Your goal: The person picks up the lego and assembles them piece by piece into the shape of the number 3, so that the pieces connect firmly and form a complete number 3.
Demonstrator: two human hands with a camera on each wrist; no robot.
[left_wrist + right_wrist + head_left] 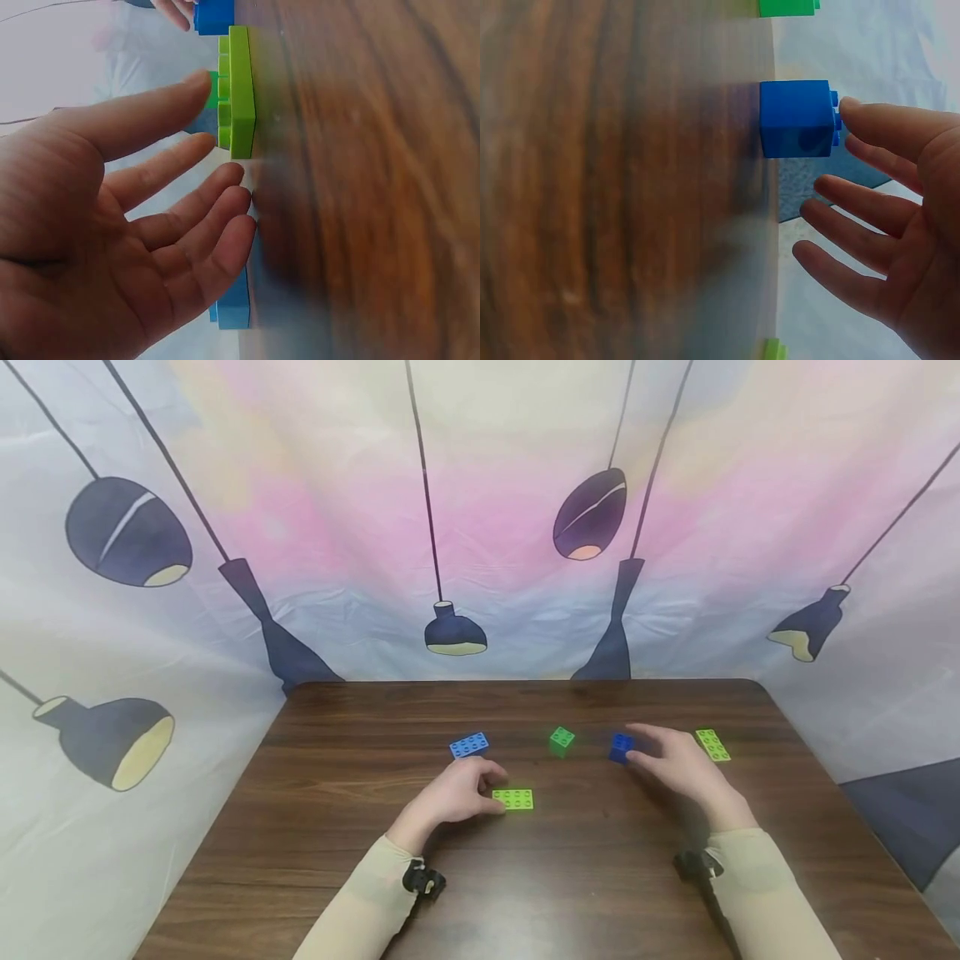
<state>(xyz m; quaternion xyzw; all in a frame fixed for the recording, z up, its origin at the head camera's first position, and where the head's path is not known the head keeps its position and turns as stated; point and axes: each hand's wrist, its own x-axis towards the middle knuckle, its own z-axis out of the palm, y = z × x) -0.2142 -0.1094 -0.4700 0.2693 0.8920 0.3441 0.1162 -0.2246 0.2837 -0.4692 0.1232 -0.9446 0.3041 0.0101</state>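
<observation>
A flat lime green brick (517, 799) lies on the table with my left hand (459, 791) at its left end. In the left wrist view that hand (142, 202) has thumb and fingers apart beside the lime brick (242, 94); whether a fingertip touches it, I cannot tell. My right hand (684, 763) is at the right side of a dark blue brick (620, 747). The right wrist view has its thumb tip close to the studs of the blue brick (796, 120), the other fingers spread and holding nothing.
Behind the left hand lies a lighter blue brick (469, 744). A small green brick (561, 741) stands between it and the dark blue one. Another lime brick (712, 745) lies right of the right hand. A patterned cloth (360, 527) hangs behind the wooden table (570, 877).
</observation>
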